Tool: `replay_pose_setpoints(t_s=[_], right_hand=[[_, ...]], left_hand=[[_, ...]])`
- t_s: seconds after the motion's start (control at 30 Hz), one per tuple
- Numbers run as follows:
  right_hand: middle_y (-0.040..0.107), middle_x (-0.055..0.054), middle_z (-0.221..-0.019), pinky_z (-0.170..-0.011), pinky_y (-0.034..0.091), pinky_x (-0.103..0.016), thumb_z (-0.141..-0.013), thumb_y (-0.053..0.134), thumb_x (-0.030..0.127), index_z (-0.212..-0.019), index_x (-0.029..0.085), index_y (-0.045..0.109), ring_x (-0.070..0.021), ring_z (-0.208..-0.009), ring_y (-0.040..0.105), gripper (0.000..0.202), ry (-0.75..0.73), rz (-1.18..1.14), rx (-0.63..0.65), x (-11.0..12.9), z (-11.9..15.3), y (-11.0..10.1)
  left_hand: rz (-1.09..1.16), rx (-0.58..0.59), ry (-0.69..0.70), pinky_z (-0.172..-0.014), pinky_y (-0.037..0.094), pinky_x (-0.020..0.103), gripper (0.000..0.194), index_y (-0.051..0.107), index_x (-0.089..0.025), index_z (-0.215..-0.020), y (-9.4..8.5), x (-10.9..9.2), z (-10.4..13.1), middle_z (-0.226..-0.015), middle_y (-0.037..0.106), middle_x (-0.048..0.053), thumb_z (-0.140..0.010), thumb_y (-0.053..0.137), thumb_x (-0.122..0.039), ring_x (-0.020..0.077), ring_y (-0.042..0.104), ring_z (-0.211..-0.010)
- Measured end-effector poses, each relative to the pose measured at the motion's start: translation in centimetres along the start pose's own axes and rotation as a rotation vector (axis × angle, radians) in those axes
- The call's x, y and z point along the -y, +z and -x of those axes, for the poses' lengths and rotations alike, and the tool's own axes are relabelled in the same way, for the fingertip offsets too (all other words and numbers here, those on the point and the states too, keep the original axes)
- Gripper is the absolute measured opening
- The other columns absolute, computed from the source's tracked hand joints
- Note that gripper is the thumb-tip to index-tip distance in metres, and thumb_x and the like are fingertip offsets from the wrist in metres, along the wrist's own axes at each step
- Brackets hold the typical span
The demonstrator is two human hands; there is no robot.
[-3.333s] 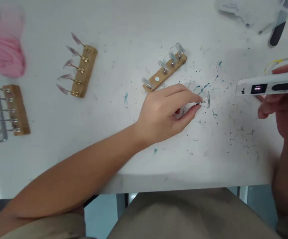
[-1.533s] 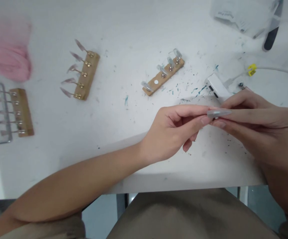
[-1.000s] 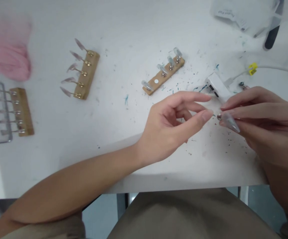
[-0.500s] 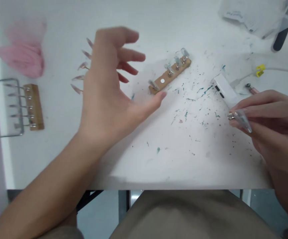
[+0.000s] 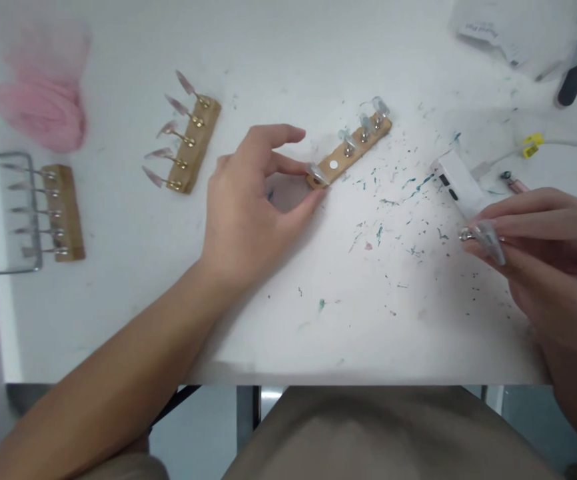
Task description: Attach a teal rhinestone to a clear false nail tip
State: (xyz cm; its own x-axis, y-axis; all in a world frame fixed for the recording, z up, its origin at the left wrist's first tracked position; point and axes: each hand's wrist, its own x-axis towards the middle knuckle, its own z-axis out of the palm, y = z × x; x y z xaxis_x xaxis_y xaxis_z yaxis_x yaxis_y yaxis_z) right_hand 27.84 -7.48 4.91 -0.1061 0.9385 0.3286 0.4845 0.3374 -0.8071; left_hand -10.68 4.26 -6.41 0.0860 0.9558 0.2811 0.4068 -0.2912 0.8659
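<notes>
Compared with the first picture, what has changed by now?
The left hand let go of the clear nail tip and moved left to the rightmost wooden bar, its fingers at that bar's near end; whether they grip it is unclear. The right hand put down the white device and now holds that nail tip. The two other wooden bars and pink bundle stayed put.

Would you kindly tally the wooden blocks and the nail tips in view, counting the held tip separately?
Wooden blocks: 3
Nail tips on the blocks: 14
Nail tip in the right hand: 1
Total: 18
</notes>
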Motion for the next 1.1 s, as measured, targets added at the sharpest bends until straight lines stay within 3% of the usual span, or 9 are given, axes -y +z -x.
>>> replay_pose_setpoints(t_s=[0.1,0.17,0.23,0.43,0.53,0.67,0.73,0.9,1.1], right_hand=[[0.080,-0.004,-0.130,-0.096,0.064,-0.006,-0.103,0.097,0.014,-0.124,0.021,0.099,0.0014,-0.121,0.079,0.022,0.003,-0.006,0.004,0.1,0.0,0.2],[0.080,-0.003,-0.134,-0.097,0.064,-0.006,-0.106,0.093,0.014,-0.129,0.023,0.099,0.0023,-0.124,0.079,0.025,0.010,0.000,-0.001,0.4,0.0,0.3],[0.080,-0.003,-0.136,-0.097,0.064,-0.005,-0.107,0.093,0.014,-0.128,0.022,0.098,0.0034,-0.124,0.078,0.024,0.003,0.013,-0.009,0.8,0.0,0.3],[0.079,-0.003,-0.132,-0.088,0.061,-0.004,-0.103,0.098,0.018,-0.119,0.022,0.098,0.0037,-0.112,0.077,0.017,0.091,-0.022,-0.029,1.7,0.4,0.0],[0.078,-0.004,-0.130,-0.077,0.051,-0.006,-0.103,0.098,0.019,-0.124,0.026,0.100,0.0042,-0.102,0.073,0.023,0.102,-0.037,-0.041,1.8,0.6,0.1],[0.078,0.000,-0.125,-0.075,0.047,-0.009,-0.106,0.097,0.025,-0.124,0.030,0.099,0.0046,-0.106,0.070,0.019,-0.006,0.085,0.001,2.4,0.6,0.7],[0.079,0.003,-0.127,-0.072,0.044,-0.008,-0.108,0.092,0.018,-0.123,0.027,0.095,0.0072,-0.105,0.070,0.017,-0.024,0.159,0.021,2.9,0.5,0.9],[0.080,0.002,-0.124,-0.075,0.051,-0.003,-0.105,0.083,-0.002,-0.118,0.013,0.087,0.0087,-0.104,0.073,0.021,-0.216,0.086,0.077,3.3,-0.2,1.4],[0.078,0.005,-0.111,-0.087,0.059,-0.001,-0.112,0.080,0.005,-0.114,0.012,0.078,0.0092,-0.097,0.073,0.007,-0.200,0.115,0.079,3.6,-0.1,2.0]], left_hand=[[0.024,-0.042,0.177,-0.105,0.074,0.037,0.099,0.075,-0.027,-0.150,0.3,-1.9,0.5,-0.117,0.094,-0.008,-0.069,0.131,-0.033,0.0201,0.090,-0.102],[0.054,-0.070,0.329,-0.096,0.077,0.036,0.100,0.078,-0.026,-0.150,0.7,-3.8,0.9,-0.106,0.092,-0.007,-0.067,0.131,-0.043,0.0200,0.090,-0.096],[0.123,-0.095,0.331,-0.092,0.081,0.036,0.094,0.080,-0.028,-0.149,1.1,-5.8,1.2,-0.101,0.090,-0.006,-0.071,0.130,-0.045,0.0208,0.091,-0.096],[0.363,-0.100,0.121,-0.101,0.088,0.037,0.074,0.081,-0.031,-0.146,2.8,-11.8,3.4,-0.103,0.089,-0.005,-0.086,0.123,-0.043,0.0249,0.099,-0.110],[0.355,-0.053,-0.033,-0.106,0.089,0.041,0.063,0.082,-0.032,-0.144,3.6,-14.1,5.0,-0.105,0.092,-0.005,-0.094,0.118,-0.043,0.0241,0.100,-0.107],[0.401,-0.025,-0.024,-0.105,0.089,0.039,0.052,0.084,-0.035,-0.140,4.3,-15.2,6.1,-0.108,0.095,-0.005,-0.097,0.110,-0.022,0.0212,0.100,-0.105],[0.428,-0.020,-0.024,-0.103,0.090,0.038,0.053,0.085,-0.036,-0.140,4.4,-15.3,6.3,-0.107,0.095,-0.006,-0.096,0.110,-0.018,0.0217,0.100,-0.106],[0.460,-0.027,0.045,-0.104,0.090,0.038,0.058,0.084,-0.038,-0.150,5.1,-15.4,6.8,-0.110,0.097,-0.003,-0.100,0.111,-0.026,0.0227,0.101,-0.107],[0.506,-0.023,0.103,-0.102,0.090,0.036,0.063,0.085,-0.033,-0.153,5.9,-15.9,7.7,-0.106,0.096,0.000,-0.097,0.114,-0.030,0.0246,0.101,-0.105]])
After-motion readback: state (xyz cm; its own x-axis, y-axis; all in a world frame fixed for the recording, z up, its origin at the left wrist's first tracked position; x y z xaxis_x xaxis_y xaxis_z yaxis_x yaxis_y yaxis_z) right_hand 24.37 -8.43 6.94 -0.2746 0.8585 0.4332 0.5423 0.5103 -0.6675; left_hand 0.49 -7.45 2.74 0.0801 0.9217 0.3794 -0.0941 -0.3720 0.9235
